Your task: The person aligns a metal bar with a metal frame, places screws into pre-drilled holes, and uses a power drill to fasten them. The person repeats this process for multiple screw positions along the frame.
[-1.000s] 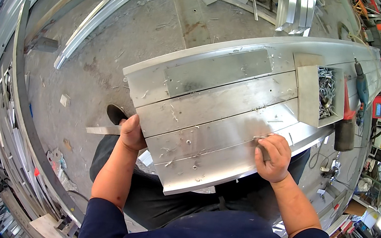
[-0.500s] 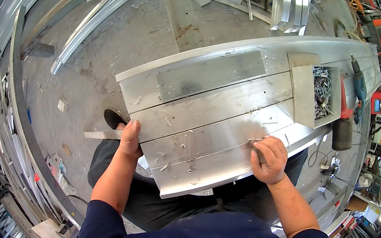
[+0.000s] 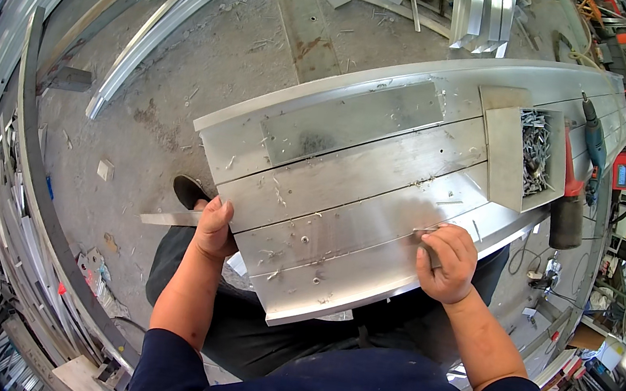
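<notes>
A bench of silvery metal planks [image 3: 361, 194] slants across my lap. At its left end, my left hand [image 3: 214, 226] is closed around a flat metal strip [image 3: 170, 218], which sticks out to the left; the rest of it is hidden. My right hand [image 3: 449, 264] rests low over the bench's near side. Its thumb and fingers are bent together on a thin, small metal piece that looks like a rivet [image 3: 425, 229]. Several loose rivets [image 3: 476, 228] lie just beyond that hand. Farther right stands an open metal box [image 3: 543, 198] full of rivets [image 3: 534, 147].
A flat metal plate [image 3: 355, 125] lies along the bench's far side. Right of the box are a blue-green power drill [image 3: 593, 137] and a red and black tool [image 3: 566, 219]. Metal shavings dot the bench. Long metal profiles [image 3: 147, 36] lie on the floor at left.
The scene has shifted slightly to the right in view. Both hands keep nearly the same place and grip; the right fingers have moved only a little.
</notes>
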{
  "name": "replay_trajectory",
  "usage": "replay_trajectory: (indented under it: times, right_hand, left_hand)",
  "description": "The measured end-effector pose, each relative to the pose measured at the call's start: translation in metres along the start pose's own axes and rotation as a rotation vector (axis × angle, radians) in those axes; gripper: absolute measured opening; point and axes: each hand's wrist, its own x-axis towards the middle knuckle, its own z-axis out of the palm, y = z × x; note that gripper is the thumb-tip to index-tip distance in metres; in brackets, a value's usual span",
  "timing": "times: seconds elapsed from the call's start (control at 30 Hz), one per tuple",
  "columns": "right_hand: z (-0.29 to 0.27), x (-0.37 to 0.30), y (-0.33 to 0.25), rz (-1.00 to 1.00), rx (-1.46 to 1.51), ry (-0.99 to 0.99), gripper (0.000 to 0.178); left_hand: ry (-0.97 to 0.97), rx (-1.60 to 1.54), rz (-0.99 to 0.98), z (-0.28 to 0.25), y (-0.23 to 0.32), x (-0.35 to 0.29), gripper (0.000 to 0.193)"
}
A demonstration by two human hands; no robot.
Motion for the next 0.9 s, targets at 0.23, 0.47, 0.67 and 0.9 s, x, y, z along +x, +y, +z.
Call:
replay_trajectory:
  times: [0.23, 0.47, 0.67, 0.9]
  right_hand:
    - [0.0005, 0.0016, -0.0006, -0.008, 0.003, -0.008, 0.020]
    - [-0.0001, 0.0005, -0.0003, -0.005, -0.006, -0.017, 0.021]
    - [0.0000, 0.0008, -0.0007, -0.002, -0.006, -0.022, 0.021]
    - [0.0001, 0.0001, -0.0005, -0.002, -0.007, -0.020, 0.022]
  left_hand:
    - [-0.058, 0.007, 0.005, -0.0031, -0.0001, 0.0019, 0.078]
    - [-0.074, -0.015, -0.014, -0.0043, -0.0013, 0.0029, 0.083]
    - [-0.079, 0.012, -0.026, -0.0045, 0.0005, 0.0044, 0.085]
    - [-0.094, 0.029, 0.000, -0.0054, -0.0013, 0.0075, 0.084]
